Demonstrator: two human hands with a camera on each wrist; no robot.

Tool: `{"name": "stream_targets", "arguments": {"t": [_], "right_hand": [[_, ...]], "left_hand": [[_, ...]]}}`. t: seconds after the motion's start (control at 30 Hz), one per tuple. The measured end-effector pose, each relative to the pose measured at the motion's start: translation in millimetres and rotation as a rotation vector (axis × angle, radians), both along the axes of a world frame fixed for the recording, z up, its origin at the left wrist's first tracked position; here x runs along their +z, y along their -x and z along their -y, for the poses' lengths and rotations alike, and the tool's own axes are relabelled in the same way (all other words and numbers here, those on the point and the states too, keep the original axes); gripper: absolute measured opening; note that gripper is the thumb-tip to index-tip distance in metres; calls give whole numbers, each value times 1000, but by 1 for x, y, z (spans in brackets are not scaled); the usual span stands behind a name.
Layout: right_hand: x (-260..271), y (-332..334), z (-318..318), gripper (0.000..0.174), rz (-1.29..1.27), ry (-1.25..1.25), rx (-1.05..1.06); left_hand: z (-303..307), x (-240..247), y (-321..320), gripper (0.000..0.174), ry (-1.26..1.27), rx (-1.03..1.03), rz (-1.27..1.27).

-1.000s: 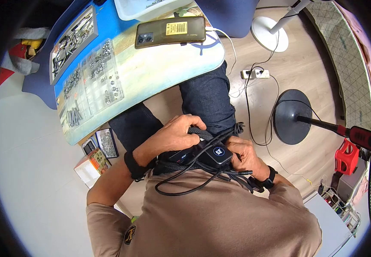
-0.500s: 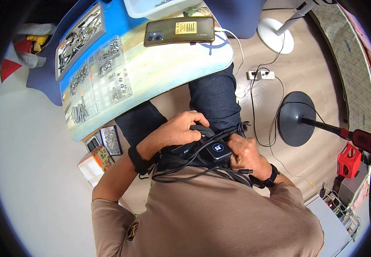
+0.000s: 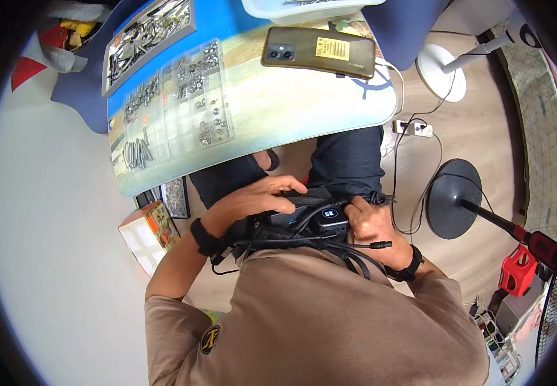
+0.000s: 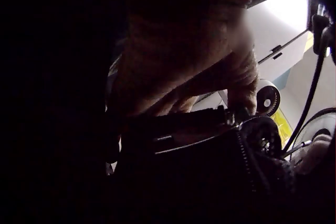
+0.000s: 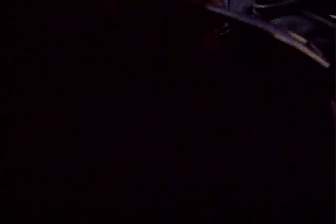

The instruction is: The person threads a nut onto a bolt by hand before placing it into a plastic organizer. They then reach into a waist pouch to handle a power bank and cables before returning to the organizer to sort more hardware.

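A black zippered waist bag (image 3: 262, 233) lies at the person's lap, with black cables (image 3: 304, 219) tangled over it. My left hand (image 3: 247, 203) holds the bag's far edge, thumb and fingers bent over it. In the left wrist view its fingers reach down to the zippered edge (image 4: 242, 150). Out of the bag stands a black box with a lit number display (image 3: 330, 219), like a power bank. Right beside that box, my right hand (image 3: 375, 229) grips the bag's side with curled fingers; its fingertips are hidden. A cable plug (image 3: 379, 244) sticks out below this hand.
Ahead stands a table (image 3: 259, 109) with a phone (image 3: 320, 53), a divided screw box (image 3: 195, 96), a tray of metal parts (image 3: 150, 38) and a white tub (image 3: 310, 9). A black stand base (image 3: 453, 198) and power strip (image 3: 413, 128) are on the floor at right.
The head view has shifted, so the table sits further right and lower. The left fingers have straightened a little, and the box with the display has tilted, its cables shifting.
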State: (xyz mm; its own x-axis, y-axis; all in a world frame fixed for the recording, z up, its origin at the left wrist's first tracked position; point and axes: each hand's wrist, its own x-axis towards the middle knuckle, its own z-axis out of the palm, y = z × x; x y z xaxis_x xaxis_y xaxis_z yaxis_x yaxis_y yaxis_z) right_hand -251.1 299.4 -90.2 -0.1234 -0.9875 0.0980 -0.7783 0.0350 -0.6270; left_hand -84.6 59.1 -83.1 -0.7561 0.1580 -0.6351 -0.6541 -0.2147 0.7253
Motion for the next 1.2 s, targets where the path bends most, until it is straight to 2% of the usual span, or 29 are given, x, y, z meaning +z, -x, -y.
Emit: {"name": "stream_targets", "arguments": {"t": [0.07,0.13,0.17,0.3,0.4,0.47,0.53,0.57,0.63,0.67,0.7,0.73,0.8,0.83,0.9,1.07,1.13,1.17,1.2], "right_hand": [[0,-2,10,23,-18,-6,16],[4,-3,21,26,-72,-74,108],[6,-5,27,22,-85,-74,119],[2,-11,43,27,-202,-31,247],[6,-10,46,26,-271,-42,264],[9,-6,43,24,-256,-79,273],[18,3,41,26,-125,-120,316],[28,10,44,38,-80,-207,399],[34,18,46,45,4,-299,398],[35,22,45,52,86,-394,381],[29,23,43,61,103,-357,381],[24,24,42,61,100,-360,381],[15,23,41,56,282,-286,329],[8,21,40,56,280,-288,328],[1,17,44,52,439,-307,278],[14,2,62,48,339,-173,271],[13,-1,65,44,294,-333,222],[12,1,66,40,341,-347,169],[15,4,67,38,396,-386,119]], "left_hand": [[8,5,-12,60,-22,17,18],[13,9,-22,66,49,-50,22],[15,3,-27,69,56,-60,-15],[18,-9,-46,72,59,-13,-47],[12,-9,-52,75,77,2,-58],[13,-12,-51,73,87,-20,-94],[15,-15,-54,69,120,-67,-144],[14,-15,-56,69,124,-55,-143],[10,-14,-60,88,86,-2,-102],[10,-15,-61,88,85,-2,-104],[9,-16,-62,90,65,18,-137],[9,-17,-62,92,45,38,-170],[10,-10,-62,91,27,49,-164],[11,-8,-62,90,11,57,-160],[13,-11,-64,87,28,64,-164],[25,-30,-78,78,169,53,-274],[35,-44,-73,74,170,-15,-298],[43,-41,-60,73,75,-56,-346],[46,-30,-48,67,103,-122,-206]]}}
